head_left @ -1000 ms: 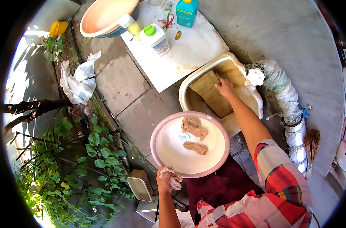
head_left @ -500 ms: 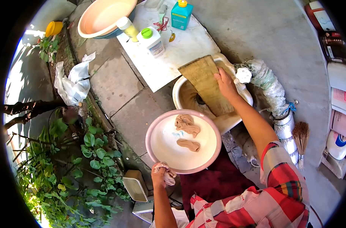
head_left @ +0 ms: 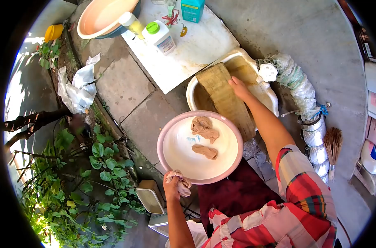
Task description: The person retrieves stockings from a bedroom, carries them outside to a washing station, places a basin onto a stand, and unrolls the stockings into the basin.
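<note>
My right hand grips the right edge of a worn wooden board. The board lies slantwise across a stained sink, with its lower end past the near rim. At the left, my left hand is closed around a bunched beige cloth, just beside the rim of a white basin with a pink edge. Inside the basin are two crumpled brown cloths, one larger and one smaller. The fingers under the board's edge are partly hidden.
A white slab beyond the sink carries a white bottle with a green cap, a yellow bottle and a teal container. A wrapped pipe and a brush stand right. Plants grow left.
My right hand has lowered the board: its near end now reaches over the sink's front rim. The view has shifted slightly. My left hand keeps the beige cloth by the basin.
</note>
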`<state>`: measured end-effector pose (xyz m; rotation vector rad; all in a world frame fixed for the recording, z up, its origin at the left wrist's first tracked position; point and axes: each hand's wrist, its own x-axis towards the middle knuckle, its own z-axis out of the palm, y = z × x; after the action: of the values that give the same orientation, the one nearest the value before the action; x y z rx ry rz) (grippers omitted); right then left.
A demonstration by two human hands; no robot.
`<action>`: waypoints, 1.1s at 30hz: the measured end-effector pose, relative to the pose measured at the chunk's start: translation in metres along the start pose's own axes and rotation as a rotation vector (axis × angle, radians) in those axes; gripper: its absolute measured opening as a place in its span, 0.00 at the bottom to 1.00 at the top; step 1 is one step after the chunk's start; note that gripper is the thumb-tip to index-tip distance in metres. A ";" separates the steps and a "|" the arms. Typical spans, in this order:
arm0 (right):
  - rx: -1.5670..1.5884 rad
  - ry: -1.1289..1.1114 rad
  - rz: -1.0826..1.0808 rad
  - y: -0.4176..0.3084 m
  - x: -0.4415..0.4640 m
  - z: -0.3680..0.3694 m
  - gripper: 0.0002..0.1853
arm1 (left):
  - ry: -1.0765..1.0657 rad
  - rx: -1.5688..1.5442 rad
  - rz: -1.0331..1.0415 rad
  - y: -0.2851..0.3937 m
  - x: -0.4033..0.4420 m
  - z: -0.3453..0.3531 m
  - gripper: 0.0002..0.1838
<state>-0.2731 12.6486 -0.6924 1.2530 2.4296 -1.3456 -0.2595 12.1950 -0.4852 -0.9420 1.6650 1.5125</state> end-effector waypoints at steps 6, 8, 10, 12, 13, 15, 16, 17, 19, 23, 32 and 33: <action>-0.026 -0.047 -0.067 -0.036 -0.054 -0.043 0.25 | -0.040 0.019 0.017 0.007 0.004 0.010 0.15; 0.133 -0.185 0.037 -0.049 -0.098 -0.058 0.24 | -0.076 0.028 0.035 0.011 0.002 0.014 0.17; 0.147 -0.179 0.000 -0.073 -0.150 -0.067 0.24 | -0.071 0.029 0.039 0.016 0.001 0.016 0.17; -0.063 -0.309 0.055 -0.085 -0.184 -0.073 0.20 | -0.068 0.036 0.041 0.024 -0.001 0.019 0.18; -0.059 -0.307 0.054 -0.083 -0.196 -0.071 0.20 | -0.055 0.065 0.049 0.029 -0.003 0.020 0.18; 0.031 -0.158 0.129 -0.080 -0.210 -0.070 0.18 | -0.039 0.096 0.062 0.042 -0.010 0.027 0.19; 0.116 -0.140 0.155 -0.086 -0.213 -0.078 0.18 | -0.072 0.084 0.052 0.054 -0.016 0.033 0.18; 0.122 -0.140 0.154 -0.091 -0.214 -0.086 0.18 | -0.105 0.073 0.041 0.063 -0.021 0.040 0.18; 0.123 0.038 0.155 -0.096 -0.208 -0.102 0.18 | -0.144 0.073 0.046 0.076 -0.022 0.057 0.18; 0.114 0.210 0.146 -0.084 -0.177 -0.129 0.22 | -0.291 0.067 0.079 0.089 -0.012 0.112 0.16; -0.309 0.344 0.123 -0.086 -0.169 -0.133 0.37 | -0.326 -0.024 0.122 0.083 0.011 0.181 0.17; -0.453 0.405 0.134 -0.093 -0.177 -0.130 0.37 | -0.272 -0.068 0.147 0.084 0.005 0.182 0.19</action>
<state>-0.1838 12.6117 -0.4745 1.6292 2.6239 -0.4926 -0.3317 12.3808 -0.4631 -0.6261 1.5201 1.7201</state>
